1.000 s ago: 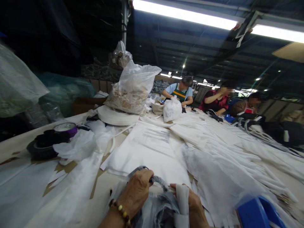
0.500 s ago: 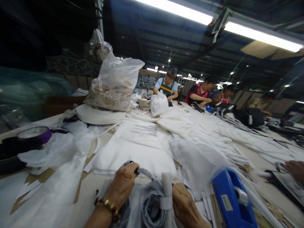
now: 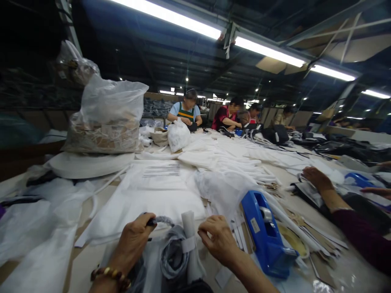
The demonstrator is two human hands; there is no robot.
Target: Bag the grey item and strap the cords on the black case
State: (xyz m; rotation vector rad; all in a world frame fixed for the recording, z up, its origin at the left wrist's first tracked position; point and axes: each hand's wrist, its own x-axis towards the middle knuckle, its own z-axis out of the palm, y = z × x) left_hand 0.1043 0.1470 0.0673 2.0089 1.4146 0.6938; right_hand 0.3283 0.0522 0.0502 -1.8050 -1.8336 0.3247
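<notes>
In the head view, my left hand (image 3: 137, 232), with a beaded bracelet at the wrist, is closed around a dark handle wrapped in clear plastic (image 3: 165, 220). The handle belongs to a grey and black bag-like item, mostly hidden at the lower edge. On it sit a coiled grey strap in plastic (image 3: 174, 252) and an upright white foam roll (image 3: 190, 230) with a white band around it. Just right of the roll, apart from it, is my right hand (image 3: 220, 238), fingers loosely curled, thumb apart and nothing visible in them. A blue tape dispenser (image 3: 259, 232) stands to its right.
White printed plastic bags (image 3: 152, 199) lie ahead of my hands. A large filled clear bag (image 3: 106, 118) rests on a white roll (image 3: 91, 165) at left. A co-worker's hand (image 3: 319, 179) reaches in from the right. Several people work across the table.
My view has turned right, so things appear shifted left. My right hand has come away from the foam roll and lifted slightly. My left hand still grips the handle.
</notes>
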